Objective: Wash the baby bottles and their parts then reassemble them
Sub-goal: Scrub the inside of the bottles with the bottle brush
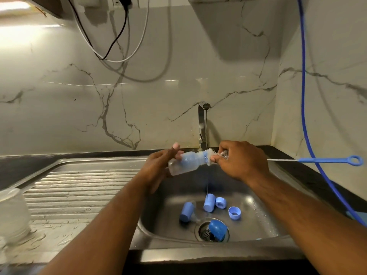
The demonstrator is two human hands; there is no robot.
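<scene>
over steel sink [264,221], under thin stream from tap [202,124]: left hand [162,165] holds clear baby bottle [185,162] on its side, mouth toward right hand [240,159], likely so brush and water reach inside. left fingers [179,154] curl round bottle base, thumb raised. right fingers [215,158] pinch bottle brush [209,155] at bristles, just at bottle mouth. blue caps [209,202], collar rings [234,212] lie in basin below, seemingly awaiting wash.

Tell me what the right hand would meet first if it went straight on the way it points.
Pointing left along the brush, the right hand would likely first meet the mouth of the bottle the left hand holds; the bristles sit at that mouth.
</scene>
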